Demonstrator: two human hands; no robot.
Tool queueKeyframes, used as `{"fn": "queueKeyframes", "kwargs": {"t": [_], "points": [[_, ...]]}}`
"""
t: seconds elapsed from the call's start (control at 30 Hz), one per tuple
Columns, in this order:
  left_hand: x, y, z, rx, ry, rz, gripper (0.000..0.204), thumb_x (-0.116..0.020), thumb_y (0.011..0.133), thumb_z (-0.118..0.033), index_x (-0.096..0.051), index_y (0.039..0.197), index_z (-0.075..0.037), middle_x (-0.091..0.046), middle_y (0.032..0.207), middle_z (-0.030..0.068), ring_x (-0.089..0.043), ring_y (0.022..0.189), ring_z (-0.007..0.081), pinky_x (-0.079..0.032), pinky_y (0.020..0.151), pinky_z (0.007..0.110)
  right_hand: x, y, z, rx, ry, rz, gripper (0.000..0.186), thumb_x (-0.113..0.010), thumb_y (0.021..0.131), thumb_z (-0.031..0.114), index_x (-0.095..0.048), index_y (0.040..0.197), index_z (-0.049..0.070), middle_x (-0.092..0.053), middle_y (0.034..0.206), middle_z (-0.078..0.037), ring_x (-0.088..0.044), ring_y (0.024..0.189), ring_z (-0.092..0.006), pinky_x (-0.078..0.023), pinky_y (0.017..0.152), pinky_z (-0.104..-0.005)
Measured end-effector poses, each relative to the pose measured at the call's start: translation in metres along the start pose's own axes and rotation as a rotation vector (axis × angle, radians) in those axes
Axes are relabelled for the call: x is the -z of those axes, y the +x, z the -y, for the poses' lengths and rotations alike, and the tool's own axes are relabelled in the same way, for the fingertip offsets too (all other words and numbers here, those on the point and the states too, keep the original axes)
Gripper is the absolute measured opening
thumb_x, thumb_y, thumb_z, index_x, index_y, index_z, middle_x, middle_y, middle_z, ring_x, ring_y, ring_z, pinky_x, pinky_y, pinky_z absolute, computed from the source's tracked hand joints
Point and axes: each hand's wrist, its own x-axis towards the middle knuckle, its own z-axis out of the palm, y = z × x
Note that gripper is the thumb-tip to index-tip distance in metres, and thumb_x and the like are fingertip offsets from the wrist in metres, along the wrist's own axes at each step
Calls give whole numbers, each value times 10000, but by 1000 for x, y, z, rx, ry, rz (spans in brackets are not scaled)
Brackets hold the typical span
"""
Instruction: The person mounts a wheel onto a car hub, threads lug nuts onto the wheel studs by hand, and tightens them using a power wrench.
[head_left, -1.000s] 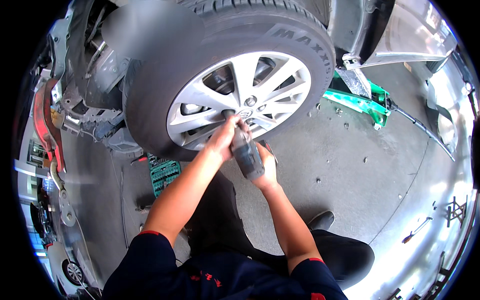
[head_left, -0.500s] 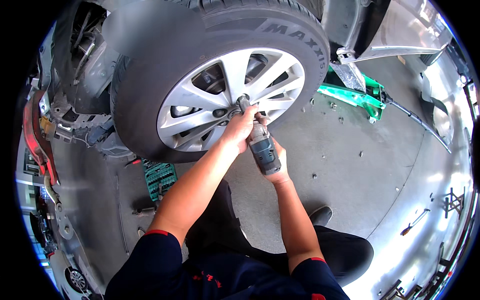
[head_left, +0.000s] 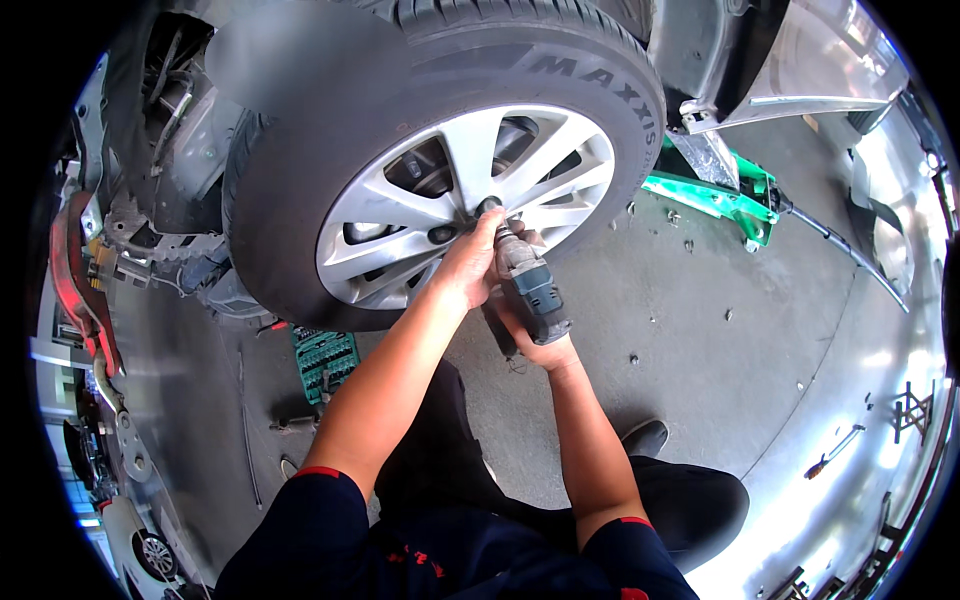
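A grey and black impact wrench (head_left: pixel 535 290) points up at the hub of a silver alloy wheel (head_left: pixel 472 150) with a black tyre (head_left: pixel 290 190). My left hand (head_left: pixel 472 265) is closed around the wrench's nose, thumb stretched toward the wheel's centre. The tip sits among the lug holes; whether it is seated on a nut is hidden by my fingers. Behind and below the tool's body, my right hand (head_left: pixel 545 347) wraps its handle, with most of the fingers out of sight. The handle's dark lower end (head_left: pixel 497 328) shows left of that hand.
A green floor jack (head_left: pixel 715 190) with a long black handle stands right of the wheel. An open green socket set (head_left: pixel 325 358) lies on the floor below the tyre, near another tool (head_left: pixel 293 424). Small parts dot the floor; a screwdriver (head_left: pixel 835 452) lies far right.
The wrench has rolled in my hands, so its handle's lower end now shows at the left. Its rear has shifted slightly right, and the whole view has moved a little.
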Motion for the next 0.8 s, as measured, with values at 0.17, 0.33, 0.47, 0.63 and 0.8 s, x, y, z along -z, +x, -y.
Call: {"fn": "queueKeyframes", "kwargs": {"t": [0.17,0.33,0.47,0.63,0.8], "points": [[-4,3,5,-4,-32,35,293,-623,992,-344,-586,1041,-58,-698,1013,153,-675,878,228,-560,842,373,6,4,-19,-2,-199,45,275,-729,845,102,-672,1108,45,-719,1022,-143,-705,931,-298,-547,832,-387],[-3,9,2,28,-87,-7,279,-644,977,-350,-594,1003,-77,-683,967,125,-663,841,222,-570,798,373,2,9,-10,11,-152,-48,306,-729,833,75,-667,1131,42,-719,996,-139,-706,904,-283,-547,834,-374],[-3,12,3,16,-92,-11,299,-624,982,-376,-592,979,-79,-685,914,109,-665,804,236,-575,775,389,15,14,6,-73,-92,-30,352,-747,803,126,-646,1128,33,-731,940,-141,-713,864,-291,-544,814,-378],[-3,19,1,-41,-97,-13,308,-601,990,-381,-578,902,-87,-658,831,83,-654,739,257,-578,753,420,21,16,10,-84,-176,-43,345,-756,781,154,-652,1083,24,-729,886,-153,-708,814,-313,-543,758,-394],[-21,-4,38,-32,-10,-10,270,-537,1023,-330,-539,896,-91,-614,798,71,-643,794,237,-566,761,391,49,-11,-10,42,-144,44,330,-745,828,89,-656,1140,30,-737,964,-95,-689,886,-167,-528,860,-312]]}}
